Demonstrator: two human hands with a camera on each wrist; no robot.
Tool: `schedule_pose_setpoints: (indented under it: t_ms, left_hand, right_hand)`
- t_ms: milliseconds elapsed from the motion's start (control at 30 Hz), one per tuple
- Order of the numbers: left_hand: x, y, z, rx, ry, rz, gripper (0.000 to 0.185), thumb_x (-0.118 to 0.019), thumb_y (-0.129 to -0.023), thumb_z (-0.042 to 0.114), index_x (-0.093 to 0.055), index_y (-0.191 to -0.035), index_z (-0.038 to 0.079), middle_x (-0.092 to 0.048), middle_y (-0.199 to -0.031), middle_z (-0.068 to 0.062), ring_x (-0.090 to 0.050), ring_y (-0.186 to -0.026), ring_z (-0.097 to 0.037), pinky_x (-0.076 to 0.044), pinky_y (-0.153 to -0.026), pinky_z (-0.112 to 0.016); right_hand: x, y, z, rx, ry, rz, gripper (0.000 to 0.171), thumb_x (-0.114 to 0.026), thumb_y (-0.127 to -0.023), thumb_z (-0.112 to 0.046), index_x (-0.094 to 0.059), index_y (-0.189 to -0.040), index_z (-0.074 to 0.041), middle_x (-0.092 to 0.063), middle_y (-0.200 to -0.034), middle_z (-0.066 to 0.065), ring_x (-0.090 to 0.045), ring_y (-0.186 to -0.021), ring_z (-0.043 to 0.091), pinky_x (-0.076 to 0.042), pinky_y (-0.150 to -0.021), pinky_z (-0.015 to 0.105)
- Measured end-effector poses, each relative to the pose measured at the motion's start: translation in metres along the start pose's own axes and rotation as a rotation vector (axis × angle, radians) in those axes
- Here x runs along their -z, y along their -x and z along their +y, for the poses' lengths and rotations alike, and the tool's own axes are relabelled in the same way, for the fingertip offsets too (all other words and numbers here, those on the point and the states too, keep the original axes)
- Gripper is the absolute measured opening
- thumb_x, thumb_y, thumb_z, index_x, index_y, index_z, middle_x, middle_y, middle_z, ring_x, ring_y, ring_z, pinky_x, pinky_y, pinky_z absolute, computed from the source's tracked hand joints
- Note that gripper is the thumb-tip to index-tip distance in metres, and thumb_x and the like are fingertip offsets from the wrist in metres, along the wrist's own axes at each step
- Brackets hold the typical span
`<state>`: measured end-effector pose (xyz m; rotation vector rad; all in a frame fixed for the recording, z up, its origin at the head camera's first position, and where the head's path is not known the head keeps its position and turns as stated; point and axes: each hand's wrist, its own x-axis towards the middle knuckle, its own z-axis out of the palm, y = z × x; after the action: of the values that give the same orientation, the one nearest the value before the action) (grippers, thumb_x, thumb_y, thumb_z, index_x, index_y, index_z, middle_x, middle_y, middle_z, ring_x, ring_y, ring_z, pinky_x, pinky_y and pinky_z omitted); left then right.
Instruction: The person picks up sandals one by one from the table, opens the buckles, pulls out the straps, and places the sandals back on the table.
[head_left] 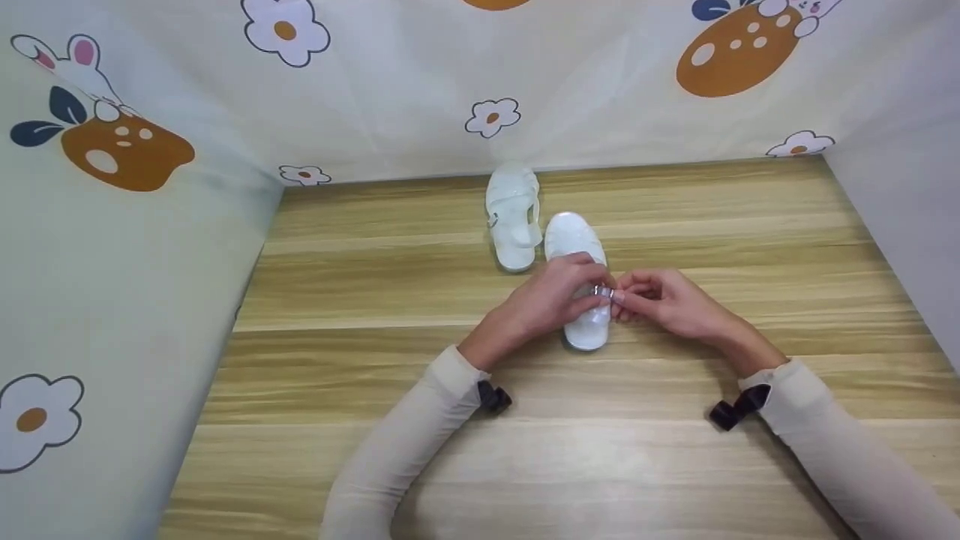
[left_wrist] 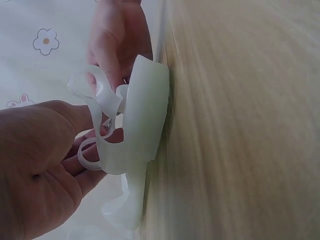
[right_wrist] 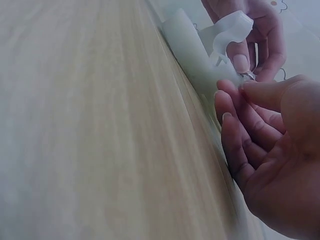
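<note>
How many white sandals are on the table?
2. One sandal lies near the back wall, untouched. The other sandal is nearer, with the left hand and right hand at its buckle.

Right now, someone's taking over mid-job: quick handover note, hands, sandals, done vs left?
Left hand: grips the near sandal across its straps, at the metal buckle.
Right hand: fingertips pinch at the same buckle from the other side.
Near sandal lies on the wooden table; the far sandal lies beside it toward the wall, untouched.
Done: I cannot tell whether either strap is fastened.
Left: probably finish the near buckle; then check the far sandal's.
</note>
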<state>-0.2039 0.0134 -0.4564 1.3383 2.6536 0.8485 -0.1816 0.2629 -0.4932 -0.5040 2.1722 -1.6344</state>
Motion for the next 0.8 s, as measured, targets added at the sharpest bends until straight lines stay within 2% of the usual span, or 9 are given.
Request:
schedule_pose_setpoints:
  t_ms: [133,333,567,800]
  left_hand:
    - [-0.0003,0.0,-0.0001,0.005,-0.01,0.018,0.02,-0.076,-0.103,0.021,-0.079,-0.121,0.013,-0.078,-0.117,-0.003,-0.071,-0.114,-0.016,-0.057,-0.101,-0.03]
    - [-0.001,0.0002,0.0002,0.018,-0.031,0.05,0.016,-0.078,-0.102,0.022,-0.081,-0.115,0.014,-0.08,-0.112,0.001,-0.073,-0.111,-0.014,-0.058,-0.099,-0.032]
    - [-0.0013,0.0007,-0.0007,0.031,-0.006,0.047,0.013,-0.078,-0.102,0.022,-0.08,-0.113,0.014,-0.08,-0.11,0.0,-0.072,-0.11,-0.014,-0.058,-0.097,-0.031]
    - [-0.0009,-0.0002,-0.0006,0.06,0.009,0.015,0.019,-0.077,-0.103,0.022,-0.08,-0.119,0.011,-0.081,-0.114,-0.002,-0.074,-0.112,-0.014,-0.058,-0.1,-0.03]
  right_hand:
    - [0.0008,0.0002,-0.0015,-0.022,0.001,0.015,0.021,-0.07,-0.107,-0.015,-0.072,-0.115,0.004,-0.08,-0.101,0.02,-0.079,-0.09,0.02,-0.067,-0.082,0.033]
    - [0.0045,0.0009,-0.0035,-0.055,0.032,-0.009,0.022,-0.07,-0.107,-0.018,-0.074,-0.116,0.001,-0.08,-0.105,0.021,-0.079,-0.094,0.021,-0.067,-0.085,0.034]
    - [0.0062,0.002,-0.0035,-0.052,0.039,-0.032,0.021,-0.07,-0.107,-0.018,-0.074,-0.116,0.0,-0.079,-0.108,0.022,-0.079,-0.096,0.022,-0.066,-0.086,0.034]
    - [0.0043,0.0013,-0.0018,-0.033,0.019,-0.016,0.02,-0.07,-0.106,-0.015,-0.073,-0.115,0.003,-0.079,-0.105,0.022,-0.079,-0.092,0.019,-0.066,-0.083,0.033]
